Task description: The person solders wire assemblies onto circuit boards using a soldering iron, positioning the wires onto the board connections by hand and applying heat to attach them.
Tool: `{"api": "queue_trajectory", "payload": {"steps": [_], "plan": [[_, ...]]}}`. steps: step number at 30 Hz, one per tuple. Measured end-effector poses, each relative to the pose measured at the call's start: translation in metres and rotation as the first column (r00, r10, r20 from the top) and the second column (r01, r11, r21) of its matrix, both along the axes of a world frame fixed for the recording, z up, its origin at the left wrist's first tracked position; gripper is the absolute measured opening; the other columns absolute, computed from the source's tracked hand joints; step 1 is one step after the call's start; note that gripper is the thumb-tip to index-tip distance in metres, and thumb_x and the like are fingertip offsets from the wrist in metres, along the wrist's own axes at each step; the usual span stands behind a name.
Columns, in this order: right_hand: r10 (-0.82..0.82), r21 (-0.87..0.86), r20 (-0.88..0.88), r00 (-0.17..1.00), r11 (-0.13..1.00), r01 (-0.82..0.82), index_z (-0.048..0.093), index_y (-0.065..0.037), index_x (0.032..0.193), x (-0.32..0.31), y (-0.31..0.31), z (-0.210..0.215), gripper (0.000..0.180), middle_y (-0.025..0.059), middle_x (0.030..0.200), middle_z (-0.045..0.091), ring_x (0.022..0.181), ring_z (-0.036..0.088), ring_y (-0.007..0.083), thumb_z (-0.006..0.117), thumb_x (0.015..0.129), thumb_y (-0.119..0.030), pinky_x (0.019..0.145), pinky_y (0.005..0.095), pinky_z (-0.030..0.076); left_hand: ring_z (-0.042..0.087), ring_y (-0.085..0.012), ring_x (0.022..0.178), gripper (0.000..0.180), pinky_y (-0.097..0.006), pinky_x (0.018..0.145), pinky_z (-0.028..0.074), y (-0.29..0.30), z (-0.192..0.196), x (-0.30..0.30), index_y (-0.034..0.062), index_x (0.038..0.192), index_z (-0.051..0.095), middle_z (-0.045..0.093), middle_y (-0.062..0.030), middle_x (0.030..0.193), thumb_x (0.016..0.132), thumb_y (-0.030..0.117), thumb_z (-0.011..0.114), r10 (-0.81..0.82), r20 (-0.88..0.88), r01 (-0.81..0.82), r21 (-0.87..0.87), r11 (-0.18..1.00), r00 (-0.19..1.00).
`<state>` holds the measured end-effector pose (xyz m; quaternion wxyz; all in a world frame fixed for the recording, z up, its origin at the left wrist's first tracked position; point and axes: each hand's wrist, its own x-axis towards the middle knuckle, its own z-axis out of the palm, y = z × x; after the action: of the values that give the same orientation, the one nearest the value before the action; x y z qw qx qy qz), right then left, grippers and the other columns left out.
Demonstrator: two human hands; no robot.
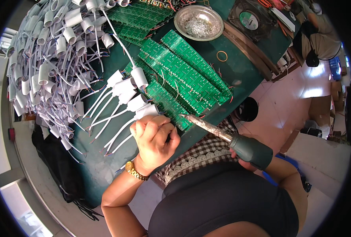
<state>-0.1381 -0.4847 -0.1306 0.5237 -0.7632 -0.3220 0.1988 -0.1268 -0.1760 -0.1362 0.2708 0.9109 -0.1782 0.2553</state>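
My right hand (245,162) is wrapped round the dark green handle of a soldering iron (217,131). The iron's tip rests at or just above the near end of a narrow green circuit board (164,98). Beside that end, my left hand (155,134) is closed with its fingers curled, and what it pinches is hidden. A white plastic cap (147,111) with a white cable sits against the left fingers. Several more such caps line the board's left edge, their cables trailing left. One cap (139,77) lies over the board, its cable running up and away.
More circuit boards (195,75) overlap to the right. A large heap of capped cables (51,67) covers the table's left side. Farther off are a metal bowl (199,23) of silvery scraps, a rubber band (221,56), a fan (250,19) and wooden strips (248,49).
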Motion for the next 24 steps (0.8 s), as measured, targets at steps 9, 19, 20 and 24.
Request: {"api": "queue_trajectory", "payload": {"steps": [9, 19, 20, 24], "plan": [[-0.059, 0.355, -0.415, 0.908, 0.908, 0.221, 0.056, -0.001, 0.109, -0.002, 0.016, 0.001, 0.024, 0.0088, 0.1, 0.06, 0.081, 0.063, 0.0127, 0.058, 0.088, -0.01, 0.074, 0.0293, 0.052, 0.053, -0.0221, 0.087, 0.02, -0.035, 0.077, 0.035, 0.0, 0.0, 0.0, 0.0107, 0.076, 0.064, 0.058, -0.0026, 0.094, 0.059, 0.004, 0.072, 0.002, -0.009, -0.002, -0.004, 1.0, 1.0], [-0.054, 0.154, -0.508, 0.86, 0.976, 0.153, 0.056, -0.002, 0.111, -0.019, -0.001, 0.0, 0.039, 0.0113, 0.095, 0.059, 0.076, 0.063, 0.0192, 0.06, 0.088, -0.033, 0.067, 0.0318, 0.052, 0.053, -0.022, 0.087, 0.02, -0.036, 0.077, 0.035, 0.0, 0.0, 0.001, 0.0107, 0.077, 0.063, 0.058, -0.0024, 0.095, 0.06, 0.005, 0.072, -0.003, -0.01, 0.003, 0.002, 1.0, 1.0], [-0.091, 0.149, -0.488, 0.868, 0.971, 0.186, 0.059, 0.0, 0.105, -0.019, 0.002, 0.003, 0.029, 0.0094, 0.09, 0.062, 0.075, 0.064, 0.0164, 0.061, 0.085, -0.022, 0.066, 0.0296, 0.053, 0.053, -0.022, 0.087, 0.02, -0.036, 0.077, 0.035, 0.0, 0.0, 0.001, 0.0107, 0.077, 0.063, 0.058, -0.0024, 0.095, 0.06, 0.005, 0.072, -0.003, -0.01, 0.003, 0.003, 1.0, 1.0], [-0.145, 0.159, -0.476, 0.867, 0.956, 0.247, 0.062, 0.0, 0.097, -0.017, 0.01, 0.007, 0.02, 0.007, 0.081, 0.064, 0.072, 0.064, 0.0143, 0.064, 0.079, -0.01, 0.065, 0.0271, 0.053, 0.052, -0.022, 0.086, 0.02, -0.036, 0.077, 0.035, -0.001, -0.001, 0.0, 0.0108, 0.077, 0.063, 0.058, -0.0021, 0.096, 0.06, 0.005, 0.072, 0.002, -0.009, -0.002, 0.008, 1.0, 1.0]]}}
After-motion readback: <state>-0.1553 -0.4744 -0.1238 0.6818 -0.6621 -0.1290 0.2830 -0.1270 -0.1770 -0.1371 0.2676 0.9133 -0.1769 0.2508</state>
